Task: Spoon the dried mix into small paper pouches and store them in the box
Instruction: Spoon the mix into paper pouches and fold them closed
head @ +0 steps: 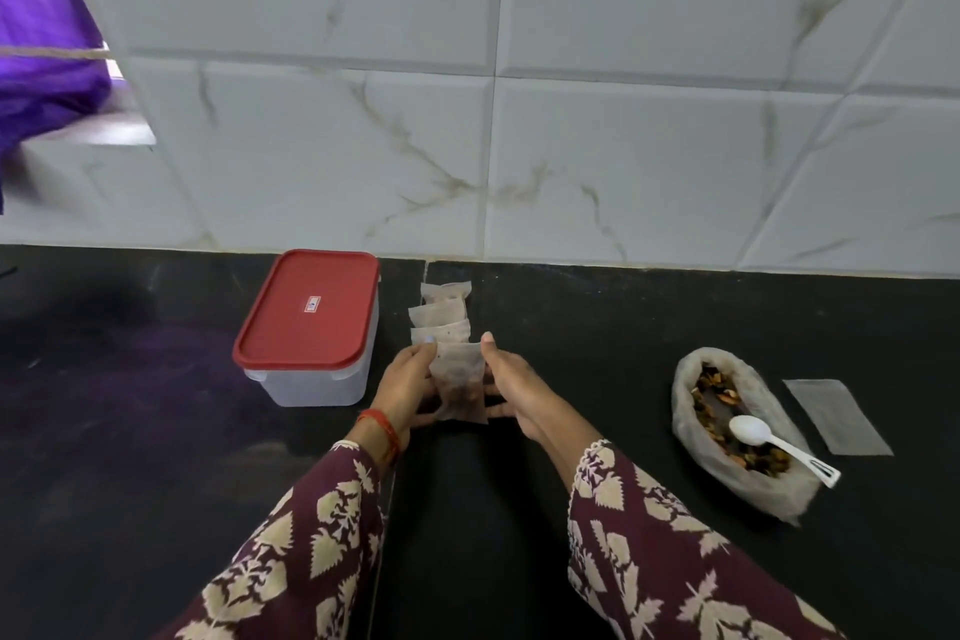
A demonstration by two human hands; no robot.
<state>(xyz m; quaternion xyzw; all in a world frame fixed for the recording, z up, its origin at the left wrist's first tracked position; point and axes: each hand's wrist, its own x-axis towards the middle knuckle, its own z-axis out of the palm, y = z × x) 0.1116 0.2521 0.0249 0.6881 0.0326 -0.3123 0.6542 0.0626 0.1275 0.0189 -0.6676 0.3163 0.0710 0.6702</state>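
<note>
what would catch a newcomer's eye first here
Likely the two hands, left hand and right hand, holding a filled paper pouch at centre. Next the red-lidded box, shut, to their left, then the white spoon lying in the bag of dried mix at right.

Black counter [649,317] runs before me, glossy, meeting a wall of large white tiles [597,146] veined grey-brown. Upper left, a window ledge [98,135]; purple cloth [41,47] hangs there, daylight behind.
</note>
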